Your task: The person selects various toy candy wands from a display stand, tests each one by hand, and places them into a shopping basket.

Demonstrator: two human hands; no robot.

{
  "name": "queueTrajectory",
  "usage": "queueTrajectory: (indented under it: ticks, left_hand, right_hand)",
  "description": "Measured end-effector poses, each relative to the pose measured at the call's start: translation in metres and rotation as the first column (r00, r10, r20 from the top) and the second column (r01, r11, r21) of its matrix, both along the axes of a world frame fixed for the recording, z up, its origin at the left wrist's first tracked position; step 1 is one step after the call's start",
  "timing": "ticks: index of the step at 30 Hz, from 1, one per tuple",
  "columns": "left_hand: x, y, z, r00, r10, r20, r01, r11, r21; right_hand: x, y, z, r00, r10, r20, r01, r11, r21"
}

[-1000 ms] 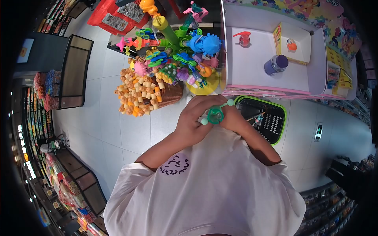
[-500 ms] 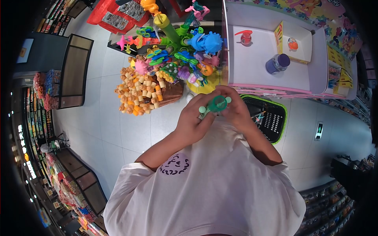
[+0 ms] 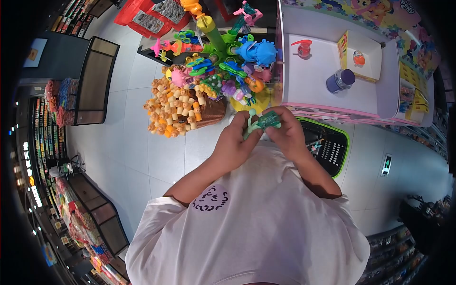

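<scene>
A translucent green toy (image 3: 269, 120) with pale green knobbed parts is held between both hands in front of the white shirt. My left hand (image 3: 236, 140) is closed on its pale green part at the left. The fingers of my right hand (image 3: 290, 134) are closed round the darker green body. Beyond the hands stands a rack of colourful plastic toys (image 3: 218, 52), with a heap of small orange and beige figures (image 3: 173, 111) to its left. Just right of my right hand is a black basket with a green rim (image 3: 347, 142).
A white display shelf (image 3: 304, 85) at the upper right bears a purple-lidded jar (image 3: 340, 81), a red-capped item (image 3: 302, 49) and a small open box (image 3: 365, 69). Dark-framed bins (image 3: 98, 83) stand at the left. A green arrow sign (image 3: 386, 165) lies on the floor.
The green toy has turned from its round end facing up to lying sideways, and its knobbed part has swung upward. My right hand has shifted slightly right. The surroundings have shifted slightly right in view.
</scene>
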State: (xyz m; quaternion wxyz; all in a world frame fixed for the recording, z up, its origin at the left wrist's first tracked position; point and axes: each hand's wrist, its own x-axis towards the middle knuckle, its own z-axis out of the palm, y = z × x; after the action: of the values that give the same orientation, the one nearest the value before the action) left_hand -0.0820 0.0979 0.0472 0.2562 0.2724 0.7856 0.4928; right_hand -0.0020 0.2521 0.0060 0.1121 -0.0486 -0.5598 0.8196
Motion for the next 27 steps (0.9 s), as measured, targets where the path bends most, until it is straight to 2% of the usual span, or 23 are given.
queueTrajectory:
  ticks: [6, 18, 22, 25, 27]
  left_hand:
    - [-0.002, 0.0, 0.002, 1.0, -0.025, -0.007, 0.025, 0.998, -0.058]
    - [-0.002, 0.005, -0.003, 0.999, -0.052, -0.011, 0.052, 0.998, 0.037]
    - [-0.003, 0.007, -0.002, 0.998, -0.066, -0.008, 0.067, 0.998, 0.011]
    - [-0.001, 0.007, -0.007, 0.997, -0.069, 0.038, 0.068, 0.997, 0.042]
    - [0.0, 0.009, -0.009, 0.988, -0.027, 0.154, 0.005, 0.99, 0.139]
  right_hand:
    - [-0.002, -0.002, -0.001, 0.999, -0.032, 0.024, 0.032, 0.999, -0.003]
    - [0.002, 0.004, 0.0, 0.998, -0.056, 0.035, 0.057, 0.998, -0.024]
    - [0.003, 0.007, -0.002, 0.999, -0.05, 0.018, 0.05, 0.998, -0.033]
    - [0.005, 0.009, -0.002, 0.999, -0.028, -0.019, 0.028, 0.999, -0.021]
    - [0.006, 0.01, 0.0, 1.0, -0.017, -0.013, 0.016, 0.997, -0.075]
